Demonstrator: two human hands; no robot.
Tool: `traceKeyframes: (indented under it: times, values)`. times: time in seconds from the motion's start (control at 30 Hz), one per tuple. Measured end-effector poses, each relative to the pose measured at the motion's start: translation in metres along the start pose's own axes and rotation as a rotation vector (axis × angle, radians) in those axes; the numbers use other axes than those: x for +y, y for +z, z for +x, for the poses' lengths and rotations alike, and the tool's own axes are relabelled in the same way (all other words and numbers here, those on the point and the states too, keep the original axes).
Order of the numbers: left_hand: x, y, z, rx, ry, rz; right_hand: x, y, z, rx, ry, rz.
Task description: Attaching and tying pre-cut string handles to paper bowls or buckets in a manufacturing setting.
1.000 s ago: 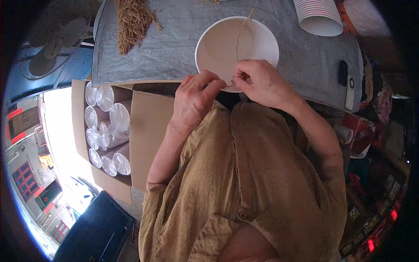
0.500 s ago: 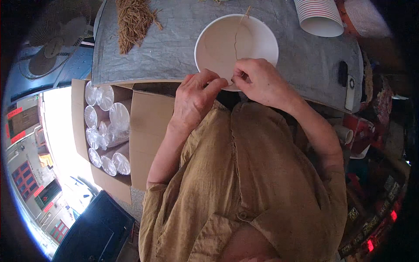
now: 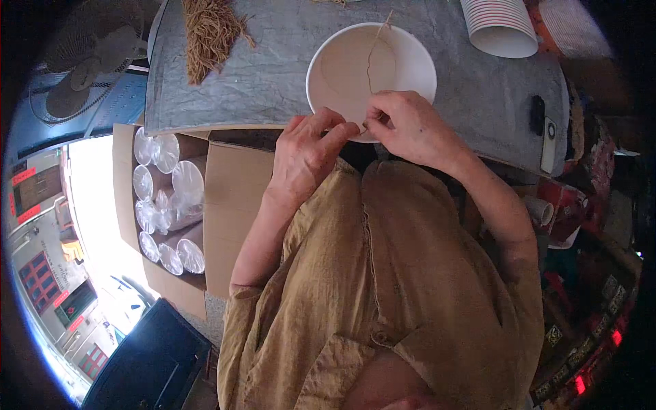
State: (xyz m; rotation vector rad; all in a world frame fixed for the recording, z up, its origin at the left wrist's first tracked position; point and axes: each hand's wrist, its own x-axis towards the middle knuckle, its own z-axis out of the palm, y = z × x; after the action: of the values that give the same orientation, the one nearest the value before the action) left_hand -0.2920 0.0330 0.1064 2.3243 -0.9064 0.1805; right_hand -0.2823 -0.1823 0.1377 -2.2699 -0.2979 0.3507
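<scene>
A white paper tub (image 3: 321,75) sits at the near edge of the grey-covered table, its open mouth facing up. A thin brown string (image 3: 370,68) runs from the tub's far rim down across its inside to my fingers. My left hand (image 3: 311,147) and my right hand (image 3: 410,130) meet over the near rim, each with thumb and forefinger pinched on the string's near end. The fingertips of both hands nearly touch. A bundle of brown strings (image 3: 208,41) lies at the table's far left.
A stack of nested white paper tubs (image 3: 502,34) lies at the far right. A black object (image 3: 538,115) and a white remote-like device (image 3: 549,145) rest by the table's right edge. Below left stands a cardboard box (image 3: 236,219) of plastic-wrapped tubs; a fan (image 3: 85,75) is beyond.
My hands stay nearly in place, still pinching the string over the near rim. The fingertips have shifted only slightly; the tub and string look almost unchanged.
</scene>
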Motion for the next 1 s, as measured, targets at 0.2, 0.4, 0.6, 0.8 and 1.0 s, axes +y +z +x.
traceKeyframes:
  times: [0.2, 0.4, 0.6, 0.8, 1.0]
  values:
    - [0.000, 0.001, 0.000, -0.008, 0.028, 0.030, 0.004, 0.003, 0.001, 0.011, -0.006, 0.012]
    - [-0.002, 0.001, 0.003, -0.028, 0.038, 0.048, 0.004, 0.001, 0.004, 0.014, -0.034, -0.006]
    - [-0.003, -0.002, 0.006, -0.034, 0.014, 0.001, 0.004, -0.002, 0.005, 0.012, -0.032, 0.014]
    - [0.002, -0.002, 0.006, -0.012, 0.044, 0.040, 0.003, -0.006, 0.005, -0.022, -0.046, 0.002]
    - [-0.002, 0.001, 0.009, -0.005, 0.068, 0.042, 0.006, -0.007, 0.006, -0.017, -0.049, 0.012]
